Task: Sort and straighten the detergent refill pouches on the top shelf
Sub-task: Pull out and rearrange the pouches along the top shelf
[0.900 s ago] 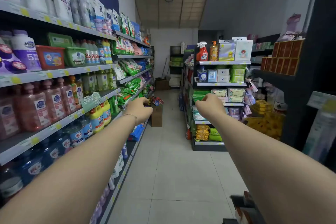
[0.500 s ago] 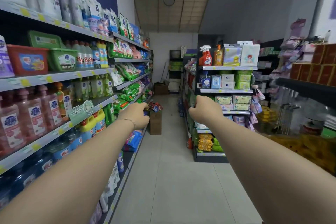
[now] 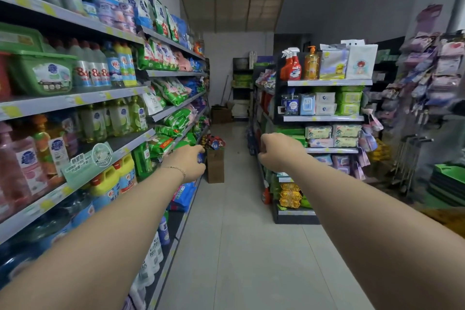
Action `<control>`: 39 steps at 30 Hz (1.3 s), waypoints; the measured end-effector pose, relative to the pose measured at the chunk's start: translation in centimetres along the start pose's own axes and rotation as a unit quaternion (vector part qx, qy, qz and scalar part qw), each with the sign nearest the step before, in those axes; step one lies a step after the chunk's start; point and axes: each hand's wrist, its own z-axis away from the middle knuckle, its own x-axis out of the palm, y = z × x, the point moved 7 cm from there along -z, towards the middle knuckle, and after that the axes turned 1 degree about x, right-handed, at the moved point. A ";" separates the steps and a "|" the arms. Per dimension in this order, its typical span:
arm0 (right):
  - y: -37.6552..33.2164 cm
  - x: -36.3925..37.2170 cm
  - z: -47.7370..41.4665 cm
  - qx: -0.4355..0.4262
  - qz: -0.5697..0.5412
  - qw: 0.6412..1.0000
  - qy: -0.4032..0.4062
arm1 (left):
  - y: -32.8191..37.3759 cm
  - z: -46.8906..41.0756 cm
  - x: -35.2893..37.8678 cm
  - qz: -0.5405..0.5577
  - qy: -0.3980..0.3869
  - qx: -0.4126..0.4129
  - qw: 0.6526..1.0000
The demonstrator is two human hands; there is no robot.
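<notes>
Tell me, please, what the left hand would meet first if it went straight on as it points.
Probably the tall brown cardboard box standing on the floor beyond the left hand, though depth is unclear.
</notes>
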 end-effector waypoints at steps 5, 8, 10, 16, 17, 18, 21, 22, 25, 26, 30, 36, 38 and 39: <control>2.3 2.7 -6.4 -0.006 -0.010 1.000 0.005 | 0.3 -6.8 2.0 -0.006 0.001 -0.001 1.000; 4.6 3.6 -10.8 -0.009 -0.015 1.000 0.010 | 0.9 -12.0 3.3 -0.014 0.003 0.004 1.000; 6.7 4.2 -14.0 -0.003 -0.024 1.000 0.011 | 1.6 -15.8 4.0 -0.023 0.001 0.010 1.000; 12.3 6.3 -23.5 -0.006 -0.006 1.000 0.013 | 4.4 -27.6 6.5 -0.021 -0.019 0.028 0.999; 13.1 6.8 -24.9 -0.004 -0.006 1.000 0.013 | 4.8 -29.2 6.9 -0.024 -0.016 0.031 0.999; 13.7 7.4 -26.3 -0.003 -0.004 1.000 0.012 | 5.1 -30.7 7.3 -0.027 -0.013 0.034 0.999; 14.9 9.3 -30.0 -0.003 -0.003 1.000 0.004 | 5.3 -34.3 8.6 -0.035 -0.018 0.034 0.999; 15.1 9.9 -31.2 -0.003 -0.004 1.000 0.001 | 5.1 -35.4 9.1 -0.037 -0.021 0.033 0.999; 15.1 11.8 -34.4 -0.013 -0.004 1.000 -0.005 | 4.2 -38.3 10.1 -0.038 -0.028 0.029 0.998; 15.1 12.5 -35.7 -0.016 -0.004 1.000 -0.002 | 3.8 -39.5 10.5 -0.038 -0.029 0.027 0.998; 14.7 14.7 -41.0 -0.020 -0.008 1.000 0.009 | 2.2 -44.5 11.5 -0.047 -0.028 0.020 0.998; 13.0 18.6 -50.5 -0.017 -0.002 1.000 0.004 | -1.5 -53.3 12.4 -0.048 -0.013 0.022 0.998; 12.0 19.7 -54.4 -0.015 -0.008 1.000 0.002 | -3.4 -56.5 12.3 -0.055 -0.008 0.023 0.998; 11.4 20.2 -56.4 -0.014 -0.013 1.000 0.001 | -4.3 -58.3 12.2 -0.055 -0.005 0.022 0.998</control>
